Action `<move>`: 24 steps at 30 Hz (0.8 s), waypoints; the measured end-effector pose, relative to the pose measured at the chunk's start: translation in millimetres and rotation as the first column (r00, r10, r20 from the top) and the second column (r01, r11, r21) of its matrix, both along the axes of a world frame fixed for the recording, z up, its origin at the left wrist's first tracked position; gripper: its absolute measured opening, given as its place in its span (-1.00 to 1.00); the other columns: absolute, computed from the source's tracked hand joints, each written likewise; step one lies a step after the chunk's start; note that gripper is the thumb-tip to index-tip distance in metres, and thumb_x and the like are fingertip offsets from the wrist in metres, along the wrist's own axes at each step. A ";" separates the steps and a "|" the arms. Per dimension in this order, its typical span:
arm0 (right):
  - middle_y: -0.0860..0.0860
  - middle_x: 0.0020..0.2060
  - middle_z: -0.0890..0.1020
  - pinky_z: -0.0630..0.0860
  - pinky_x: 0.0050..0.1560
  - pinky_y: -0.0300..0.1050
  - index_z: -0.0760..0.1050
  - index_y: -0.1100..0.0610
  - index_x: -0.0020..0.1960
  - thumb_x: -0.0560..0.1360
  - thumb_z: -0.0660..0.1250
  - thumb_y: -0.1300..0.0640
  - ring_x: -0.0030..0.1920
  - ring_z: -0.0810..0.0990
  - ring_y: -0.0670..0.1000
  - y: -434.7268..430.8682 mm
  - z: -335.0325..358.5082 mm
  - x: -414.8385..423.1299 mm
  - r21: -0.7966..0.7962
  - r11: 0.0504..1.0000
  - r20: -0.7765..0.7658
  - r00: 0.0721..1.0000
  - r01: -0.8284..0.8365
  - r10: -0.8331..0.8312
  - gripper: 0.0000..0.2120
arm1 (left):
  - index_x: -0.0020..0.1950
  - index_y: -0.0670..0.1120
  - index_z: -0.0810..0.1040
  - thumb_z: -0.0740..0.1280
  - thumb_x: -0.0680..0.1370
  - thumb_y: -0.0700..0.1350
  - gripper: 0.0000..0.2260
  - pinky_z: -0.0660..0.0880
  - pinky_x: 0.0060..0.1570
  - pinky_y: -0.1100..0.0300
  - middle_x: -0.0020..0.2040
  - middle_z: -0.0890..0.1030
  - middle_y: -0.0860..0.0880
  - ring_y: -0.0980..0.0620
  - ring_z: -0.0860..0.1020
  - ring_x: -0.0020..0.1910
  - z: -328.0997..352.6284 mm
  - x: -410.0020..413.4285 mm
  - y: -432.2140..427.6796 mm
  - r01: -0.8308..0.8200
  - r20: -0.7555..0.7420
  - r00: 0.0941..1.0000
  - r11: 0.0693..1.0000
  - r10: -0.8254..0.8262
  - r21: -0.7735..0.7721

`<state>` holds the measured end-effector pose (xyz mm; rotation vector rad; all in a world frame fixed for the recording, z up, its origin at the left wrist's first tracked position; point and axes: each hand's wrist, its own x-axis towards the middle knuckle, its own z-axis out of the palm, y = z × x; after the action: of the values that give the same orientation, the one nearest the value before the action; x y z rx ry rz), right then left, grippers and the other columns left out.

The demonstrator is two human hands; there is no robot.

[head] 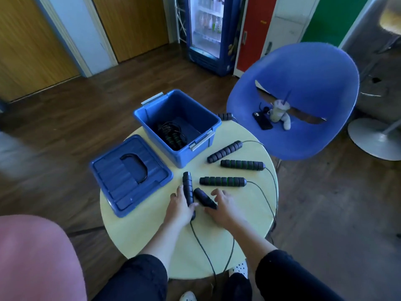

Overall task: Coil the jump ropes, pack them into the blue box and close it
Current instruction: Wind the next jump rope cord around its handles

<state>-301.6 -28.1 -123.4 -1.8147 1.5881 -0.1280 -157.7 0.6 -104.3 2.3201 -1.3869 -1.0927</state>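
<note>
On the round table (138, 231), the open blue box (173, 115) holds one coiled jump rope (171, 132). Its lid (121, 181) lies just left of the box. In front of the box, the left hand (181, 206) grips one black handle (188, 190), and the right hand (223, 206) curls around another handle (202, 197). Three more handles (223, 180) lie right of the box, loose.

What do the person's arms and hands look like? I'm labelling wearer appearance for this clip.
Both hands are bare: the left hand and right hand show no gloves, rings or watch. The forearms are uncovered too. Dark, loose sleeves start near the elbows on both arms and end in a plain edge with no visible markings.
</note>
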 end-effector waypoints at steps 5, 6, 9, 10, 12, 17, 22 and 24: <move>0.15 0.20 0.46 0.39 0.13 -0.10 0.37 0.18 0.31 0.49 0.37 0.05 0.21 0.43 0.16 5.2 -7.3 -0.6 0.003 1.000 -0.063 0.998 -0.020 0.020 -0.55 | 0.56 -0.06 0.03 0.31 0.59 -0.09 -0.36 0.37 0.19 0.06 0.37 0.33 -0.20 -0.17 0.40 0.30 -4.4 3.0 3.4 0.000 -0.041 0.999 1.000 -0.001 -0.007; 0.15 0.19 0.47 0.38 0.11 -0.11 0.39 0.18 0.30 0.50 0.36 0.06 0.20 0.44 0.16 6.3 -8.4 -1.7 0.010 1.000 -0.044 0.999 0.000 0.001 -0.57 | 0.56 -0.05 0.03 0.31 0.59 -0.10 -0.36 0.37 0.20 0.06 0.38 0.34 -0.20 -0.16 0.39 0.32 -4.7 4.5 4.5 -0.006 -0.054 0.999 1.000 0.006 -0.001; 0.12 0.11 0.53 0.42 0.04 -0.13 0.45 0.18 0.24 0.51 0.35 0.05 0.09 0.53 0.13 6.7 -7.5 -4.6 0.107 0.984 0.115 0.981 0.144 -0.156 -0.64 | 0.56 -0.02 0.06 0.33 0.58 -0.10 -0.36 0.38 0.23 0.05 0.37 0.38 -0.17 -0.13 0.41 0.29 -3.2 9.4 12.0 -0.002 -0.110 0.994 1.000 0.002 -0.001; 0.11 0.07 0.56 0.46 0.05 -0.10 0.46 0.17 0.22 0.52 0.34 0.03 0.04 0.55 0.11 6.7 -5.3 -5.1 0.171 0.964 0.195 0.952 0.206 -0.238 -0.66 | 0.55 -0.02 0.09 0.35 0.57 -0.10 -0.36 0.42 0.20 0.06 0.33 0.43 -0.16 -0.10 0.44 0.21 -1.3 10.6 15.3 0.006 -0.134 0.991 1.000 -0.009 -0.017; 0.09 0.02 0.61 0.49 0.06 -0.06 0.47 0.15 0.20 0.54 0.32 0.01 -0.03 0.58 0.06 8.9 2.5 -4.7 0.315 0.905 0.356 0.848 0.286 -0.392 -0.69 | 0.52 -0.02 0.14 0.37 0.56 -0.10 -0.39 0.44 0.00 0.16 0.17 0.52 -0.11 -0.03 0.47 0.05 5.3 11.4 22.6 0.019 -0.197 0.980 0.997 -0.033 -0.069; 0.02 -0.08 0.65 0.46 -0.08 -0.17 0.45 0.10 0.11 0.60 0.23 0.03 -0.11 0.59 -0.05 22.3 30.1 3.7 0.476 0.831 0.596 0.590 0.287 -0.545 -0.83 | 0.48 0.06 0.21 0.42 0.52 -0.11 -0.40 0.55 -0.15 0.22 -0.03 0.56 0.02 -0.01 0.60 -0.08 32.2 8.7 37.0 0.003 -0.353 0.933 0.984 -0.067 -0.179; 0.18 0.03 0.61 0.53 0.03 0.05 0.44 0.09 0.11 0.60 0.24 0.01 -0.02 0.61 0.08 22.3 61.3 14.7 0.470 0.844 0.659 0.534 0.258 -0.530 -0.83 | 0.44 0.08 0.25 0.44 0.50 -0.16 -0.41 0.62 -0.05 -0.03 -0.05 0.60 0.01 -0.02 0.65 -0.12 62.1 9.9 38.7 -0.018 -0.426 0.900 0.968 -0.094 -0.252; 0.15 0.07 0.61 0.51 0.16 0.09 0.42 0.09 0.14 0.57 0.29 0.02 0.05 0.62 0.09 20.3 75.2 14.2 0.438 0.875 0.681 0.558 0.209 -0.474 -0.79 | 0.43 0.09 0.25 0.45 0.50 -0.16 -0.41 0.63 -0.06 -0.01 -0.04 0.59 -0.01 -0.02 0.66 -0.11 74.7 12.4 38.6 -0.023 -0.447 0.888 0.961 -0.106 -0.274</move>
<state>-287.4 -7.7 -48.2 -0.9312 1.1896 -0.7152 -145.3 39.2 -29.6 1.7007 -1.3045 -1.2663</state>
